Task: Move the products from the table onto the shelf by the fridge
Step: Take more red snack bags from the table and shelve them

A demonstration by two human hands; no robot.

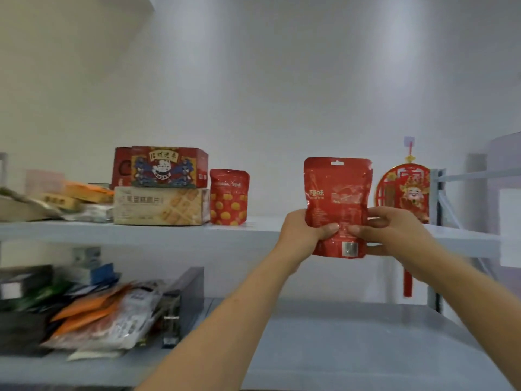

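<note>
Head: left hand (306, 235), right hand (394, 232) grip pouch (338, 193) at shelf edge (169, 235).

The tips of the fingers (386, 218) lie hidden behind the red pouch (337, 198). Far below-left of them, the heaped packets (107, 314) are blurred, print unreadable, cut by the frame's edge.

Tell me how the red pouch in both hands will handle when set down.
The red pouch is probably light, fairly stiff: the left hand and right hand pinch only its lower part, yet it stands upright. Its glossy film may be slippery. It may stand, like the spotted pouch.
</note>
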